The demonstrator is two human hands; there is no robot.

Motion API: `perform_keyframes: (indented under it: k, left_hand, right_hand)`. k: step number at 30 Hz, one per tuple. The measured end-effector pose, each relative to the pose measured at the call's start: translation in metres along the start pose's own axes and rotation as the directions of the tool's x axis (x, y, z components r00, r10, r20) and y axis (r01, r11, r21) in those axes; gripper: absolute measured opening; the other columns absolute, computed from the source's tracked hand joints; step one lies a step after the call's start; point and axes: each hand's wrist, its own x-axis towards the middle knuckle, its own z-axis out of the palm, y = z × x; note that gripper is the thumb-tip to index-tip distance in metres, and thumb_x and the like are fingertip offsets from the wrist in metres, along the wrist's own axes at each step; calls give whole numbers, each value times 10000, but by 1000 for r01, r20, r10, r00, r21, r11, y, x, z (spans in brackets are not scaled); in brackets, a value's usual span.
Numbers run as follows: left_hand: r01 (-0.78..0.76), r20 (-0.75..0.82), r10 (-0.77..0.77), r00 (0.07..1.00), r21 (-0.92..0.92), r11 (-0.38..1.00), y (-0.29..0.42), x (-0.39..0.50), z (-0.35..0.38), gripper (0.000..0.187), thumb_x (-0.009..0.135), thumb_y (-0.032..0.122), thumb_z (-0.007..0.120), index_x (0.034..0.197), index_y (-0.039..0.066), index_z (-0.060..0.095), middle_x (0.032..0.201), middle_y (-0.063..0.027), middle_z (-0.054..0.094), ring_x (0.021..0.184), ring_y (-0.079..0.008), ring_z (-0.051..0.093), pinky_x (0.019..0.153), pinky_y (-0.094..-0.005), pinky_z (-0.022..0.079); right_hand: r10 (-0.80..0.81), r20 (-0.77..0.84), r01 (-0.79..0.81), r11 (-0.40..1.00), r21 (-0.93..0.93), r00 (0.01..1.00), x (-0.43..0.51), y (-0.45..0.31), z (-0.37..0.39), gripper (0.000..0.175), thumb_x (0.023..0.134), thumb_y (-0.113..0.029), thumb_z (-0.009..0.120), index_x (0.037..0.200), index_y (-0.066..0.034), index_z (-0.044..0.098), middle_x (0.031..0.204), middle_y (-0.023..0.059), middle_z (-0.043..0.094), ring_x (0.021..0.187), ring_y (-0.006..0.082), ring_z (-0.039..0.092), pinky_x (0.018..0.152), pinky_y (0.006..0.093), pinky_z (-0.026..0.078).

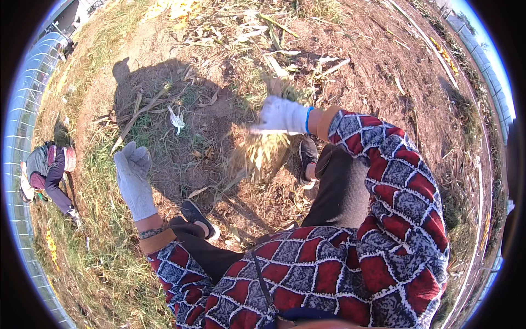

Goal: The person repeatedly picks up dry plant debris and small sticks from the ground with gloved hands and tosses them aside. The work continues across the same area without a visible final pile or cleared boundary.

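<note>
White knit work gloves cover both of my hands. My right hand (283, 116) is closed around a bunch of dry grass (263, 152), blurred by motion, whose stalks hang down beside my right shoe. Away to the left, my left hand (134, 179) is raised over the grassy ground with nothing in it; its fingers are partly curled and look apart. A pale, torn corn husk (176, 120) lies on the shaded soil between the hands, nearer the left one. Dry corn stalks (141, 111) rest just beyond my left hand.
Husks and leaves (246, 33) litter the soil ahead. Another person (51, 172) bends low at the far left, near a plastic-covered greenhouse (24, 119). Yellow corn cobs lie in a heap (174, 10) at the top and in a row (445, 55) at the right.
</note>
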Motion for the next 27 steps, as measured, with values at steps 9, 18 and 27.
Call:
perform_keyframes:
  k: [9,18,27]
  left_hand:
    - [6,34,-7,999,38,999,-21,4,-31,605,1115,502,496,1341,-44,624,1147,-172,746,1073,-281,719,993,-419,572]
    - [-36,-74,68,995,368,929,-21,-15,-17,426,1071,294,641,1372,-7,649,1244,-185,722,1120,-257,735,1039,-371,575]
    - [-125,202,-189,961,927,354,33,-101,9,442,1024,254,698,1410,43,654,1158,-73,740,1007,-148,689,880,-314,547]
  right_hand:
    - [928,14,-716,296,-632,371,-128,248,17,338,938,-289,627,1218,-150,756,1147,119,750,1095,318,698,945,479,545]
    - [439,748,-683,730,26,498,-6,-32,203,425,975,-254,630,1374,-109,649,1330,195,714,1234,388,689,1008,541,566]
    - [135,826,-585,768,262,547,10,-202,244,486,966,-170,612,1441,-69,603,1226,211,752,1132,392,736,929,528,590]
